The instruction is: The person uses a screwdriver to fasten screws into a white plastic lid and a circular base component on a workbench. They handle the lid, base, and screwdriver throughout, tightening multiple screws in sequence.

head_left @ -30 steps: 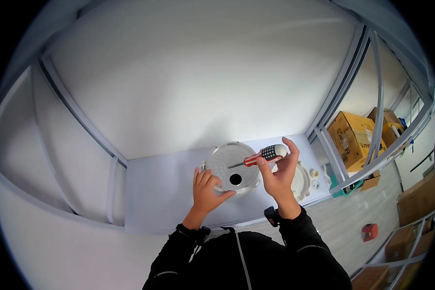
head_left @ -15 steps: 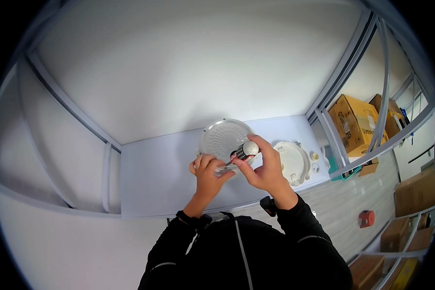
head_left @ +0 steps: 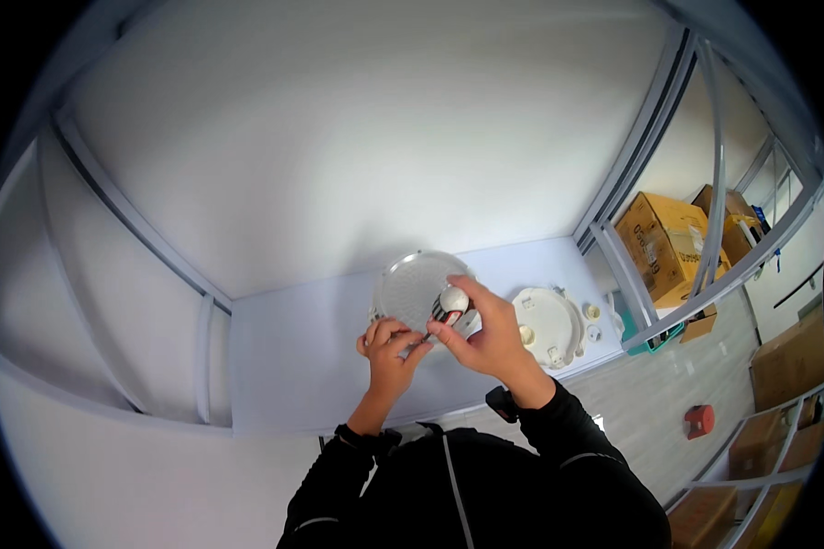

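My right hand [head_left: 493,337] is closed round a screwdriver [head_left: 453,300] with a white-ended, black and red handle. Its shaft slants down to the left, toward the near rim of a round, clear-to-silvery patterned lamp cover [head_left: 415,282]. On that rim, at its near left, rest the bent fingers of my left hand [head_left: 392,352], thumb and forefinger close about the screwdriver's tip. Whether a screw sits at the tip is hidden by the fingers. To the right of my right hand lies a white round lamp base [head_left: 549,320] with small fittings along its edge.
Two small pale round parts, one of them a cup-like piece [head_left: 591,312], lie right of the base on the white table [head_left: 293,366]. A white wall panel rises behind. Beyond the grey frame post [head_left: 634,274] stand cardboard boxes [head_left: 668,247], a teal crate [head_left: 659,340] and a red stool [head_left: 699,421].
The screwdriver handle has tipped more upright and shifted slightly left with my right hand. My left hand keeps its place on the rim. The whole view has shifted a little.
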`<state>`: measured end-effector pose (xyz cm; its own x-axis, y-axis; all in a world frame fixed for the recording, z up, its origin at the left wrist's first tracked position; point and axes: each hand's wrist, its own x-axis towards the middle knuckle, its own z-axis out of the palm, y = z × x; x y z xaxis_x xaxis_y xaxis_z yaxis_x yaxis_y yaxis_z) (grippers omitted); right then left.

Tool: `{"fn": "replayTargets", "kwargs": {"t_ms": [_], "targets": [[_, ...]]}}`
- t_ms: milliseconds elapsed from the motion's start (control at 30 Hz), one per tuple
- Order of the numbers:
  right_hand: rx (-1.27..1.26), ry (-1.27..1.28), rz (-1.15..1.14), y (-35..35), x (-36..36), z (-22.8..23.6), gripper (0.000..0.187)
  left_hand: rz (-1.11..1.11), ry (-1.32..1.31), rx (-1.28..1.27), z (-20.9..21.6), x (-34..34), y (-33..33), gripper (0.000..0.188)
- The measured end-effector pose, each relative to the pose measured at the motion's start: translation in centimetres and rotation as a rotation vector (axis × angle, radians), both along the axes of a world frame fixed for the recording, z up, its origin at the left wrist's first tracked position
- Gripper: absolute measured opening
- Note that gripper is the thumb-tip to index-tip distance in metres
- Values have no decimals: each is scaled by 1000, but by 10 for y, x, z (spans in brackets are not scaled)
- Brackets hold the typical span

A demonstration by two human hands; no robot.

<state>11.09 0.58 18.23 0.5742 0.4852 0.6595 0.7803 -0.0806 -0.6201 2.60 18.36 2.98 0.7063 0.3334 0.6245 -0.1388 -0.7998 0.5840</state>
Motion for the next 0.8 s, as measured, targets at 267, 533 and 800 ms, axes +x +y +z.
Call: {"fn": "replayTargets", "kwargs": {"t_ms": [267,533,800], "targets": [[-13,1,-4,4,-2,6,63,-19,-21,-38,-4,2,-1,22],[77,104,23,18,-1,-12,67,-62,-31,-54,-7,0,2,21],[10,-179,48,22,1,-5,74,-39,-39,-42,-2,0,-4,20]]}}
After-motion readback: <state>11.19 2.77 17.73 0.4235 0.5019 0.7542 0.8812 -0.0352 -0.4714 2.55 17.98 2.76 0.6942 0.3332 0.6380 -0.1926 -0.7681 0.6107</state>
